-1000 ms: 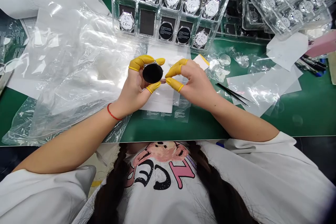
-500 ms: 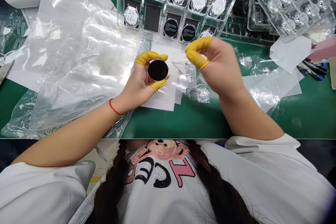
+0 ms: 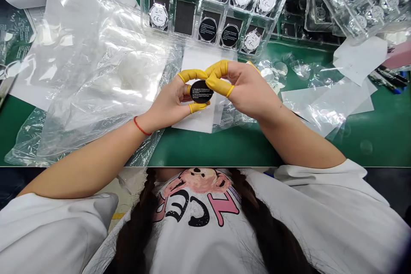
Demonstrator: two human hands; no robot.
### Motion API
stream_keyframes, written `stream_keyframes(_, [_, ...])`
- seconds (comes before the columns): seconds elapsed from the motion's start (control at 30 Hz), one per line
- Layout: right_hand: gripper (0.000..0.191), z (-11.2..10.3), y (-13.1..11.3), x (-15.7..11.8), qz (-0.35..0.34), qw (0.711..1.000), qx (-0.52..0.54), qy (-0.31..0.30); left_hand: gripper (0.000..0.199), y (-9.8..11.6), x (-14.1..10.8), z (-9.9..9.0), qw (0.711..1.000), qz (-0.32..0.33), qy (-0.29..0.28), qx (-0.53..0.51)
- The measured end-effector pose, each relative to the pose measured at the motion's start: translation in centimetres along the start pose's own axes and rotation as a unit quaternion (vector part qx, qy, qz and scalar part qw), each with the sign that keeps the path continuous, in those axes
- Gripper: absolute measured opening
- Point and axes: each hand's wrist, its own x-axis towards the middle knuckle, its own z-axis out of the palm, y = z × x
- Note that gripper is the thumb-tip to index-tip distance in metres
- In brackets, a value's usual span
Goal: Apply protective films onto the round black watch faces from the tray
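We're looking at yellow-capped fingertips (image 3: 192, 75) of the left hand (image 3: 167, 105) pinching the black watch (image 3: 201, 91) by its rim, while right fingers (image 3: 218, 78) of the right hand (image 3: 248, 92) press at its top edge, over a white sheet (image 3: 192, 122), with a plastic tray (image 3: 144, 4) beyond.

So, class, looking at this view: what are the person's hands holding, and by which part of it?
A round black-faced watch is held by its rim: the left hand's yellow-cotted fingers grip the top and bottom edges, and the right hand's fingers meet its upper right edge.
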Motion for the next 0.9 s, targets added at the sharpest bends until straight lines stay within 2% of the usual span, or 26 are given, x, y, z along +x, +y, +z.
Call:
stream_keyframes(0.17, [0.041, 0.08, 0.31, -0.03, -0.015, 0.999, -0.029, 0.014, 0.060, 0.02, 0.11, 0.08, 1.000, -0.001, 0.015, -0.009])
stream_keyframes(0.9, [0.038, 0.22, 0.58, -0.27, -0.034, 0.995, -0.093, 0.032, 0.061, -0.06, 0.11, 0.11, 1.000, -0.024, 0.004, -0.020])
